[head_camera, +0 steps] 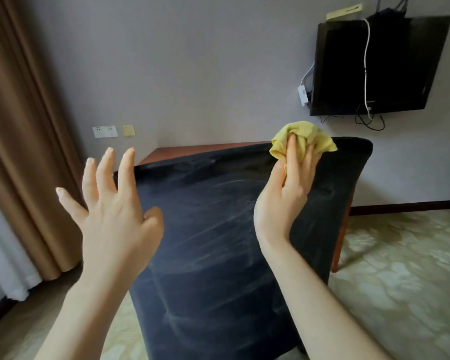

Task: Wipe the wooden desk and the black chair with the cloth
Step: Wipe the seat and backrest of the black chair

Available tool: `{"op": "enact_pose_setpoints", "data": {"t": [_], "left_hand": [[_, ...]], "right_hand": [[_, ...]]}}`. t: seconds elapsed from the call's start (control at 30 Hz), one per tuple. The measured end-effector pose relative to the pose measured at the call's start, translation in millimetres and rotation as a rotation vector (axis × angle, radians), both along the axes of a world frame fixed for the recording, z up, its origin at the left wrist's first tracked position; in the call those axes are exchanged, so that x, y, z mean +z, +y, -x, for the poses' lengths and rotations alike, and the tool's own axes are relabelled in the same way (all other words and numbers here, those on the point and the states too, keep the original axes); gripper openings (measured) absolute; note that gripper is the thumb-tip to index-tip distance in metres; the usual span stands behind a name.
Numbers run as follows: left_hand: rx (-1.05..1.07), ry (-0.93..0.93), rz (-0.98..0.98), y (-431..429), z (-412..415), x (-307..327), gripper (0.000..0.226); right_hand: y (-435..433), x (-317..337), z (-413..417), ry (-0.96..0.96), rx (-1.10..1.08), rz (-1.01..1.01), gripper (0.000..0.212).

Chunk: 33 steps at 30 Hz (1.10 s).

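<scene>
The black chair fills the middle of the view, its dark fabric back streaked with pale wipe marks. My right hand holds a bunched yellow cloth near the chair's upper right corner. My left hand is raised in front of the chair's left edge with fingers spread, holding nothing. Behind the chair's top edge a strip of the wooden desk shows against the wall.
A wall-mounted black TV with hanging cables is at upper right. Brown curtains hang on the left. Wall sockets sit above the desk. Patterned green carpet lies to the right.
</scene>
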<state>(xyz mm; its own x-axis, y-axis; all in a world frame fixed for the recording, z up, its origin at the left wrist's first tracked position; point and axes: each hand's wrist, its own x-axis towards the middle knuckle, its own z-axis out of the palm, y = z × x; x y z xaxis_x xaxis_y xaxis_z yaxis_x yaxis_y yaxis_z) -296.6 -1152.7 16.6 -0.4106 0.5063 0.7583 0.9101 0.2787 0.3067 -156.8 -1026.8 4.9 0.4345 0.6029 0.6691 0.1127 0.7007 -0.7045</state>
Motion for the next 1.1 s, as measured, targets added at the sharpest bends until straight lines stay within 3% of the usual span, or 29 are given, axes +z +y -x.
{"op": "enact_pose_setpoints", "data": {"t": [0.17,0.37,0.47,0.57,0.7,0.87,1.1], "left_hand": [[0.011,-0.047,-0.058,-4,9,-13,0.085],[0.051,-0.03,-0.062,-7,17,-17,0.087],[0.074,0.005,-0.007,-8,20,-16,0.089],[0.108,0.013,0.04,-7,19,-15,0.09],[0.124,0.005,0.06,-4,15,-15,0.093],[0.085,-0.007,0.065,-3,15,-17,0.095],[0.041,-0.021,0.014,-2,13,-19,0.095]], "right_hand": [[-36,5,39,-0.439,0.026,-0.324,0.036],[-58,13,73,-0.804,0.046,-0.638,0.033],[-42,12,65,-0.881,-0.049,-0.789,0.033],[-24,4,46,-0.828,-0.105,-0.866,0.032],[4,-16,12,-0.81,-0.191,-0.808,0.035],[37,-38,-32,-0.793,-0.272,-0.593,0.046],[46,-38,-65,-0.54,-0.223,-0.166,0.051]]}}
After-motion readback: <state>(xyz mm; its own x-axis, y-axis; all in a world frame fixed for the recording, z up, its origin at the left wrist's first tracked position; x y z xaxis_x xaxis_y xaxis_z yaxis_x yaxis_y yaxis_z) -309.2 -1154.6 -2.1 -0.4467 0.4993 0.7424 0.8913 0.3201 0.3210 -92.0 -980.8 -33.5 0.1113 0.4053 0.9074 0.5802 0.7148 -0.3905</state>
